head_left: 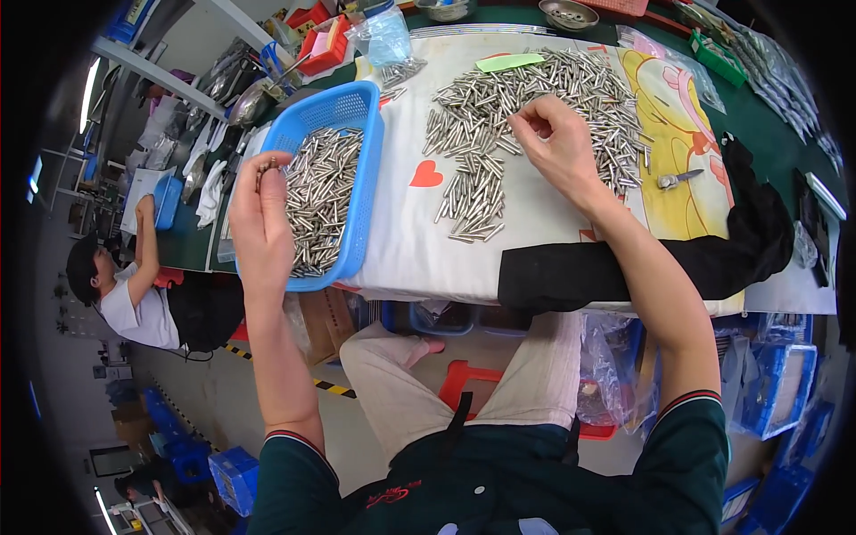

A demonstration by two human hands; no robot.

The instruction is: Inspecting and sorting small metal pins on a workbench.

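Note:
Many short silvery metal pins [544, 98] lie heaped on the cloth-covered table in front of me. A blue plastic basket [367, 192] on the left holds a deep layer of the same pins. My left hand [263, 218] is raised over the basket's left side, its fingers curled closed. A bit of metal shows between its fingertips and thumb, apparently pins. Above the heap, my right hand [560, 147] has thumb and fingers brought together in a pinch. What it holds, if anything, is too small to make out.
A light green strip [509, 62] rests on the heap. A small knife [679, 178] lies to the right. Black fabric [571, 272] covers the front edge. A clear bag of pins [383, 45] stands beyond the basket. Another person [134, 294] works at far left.

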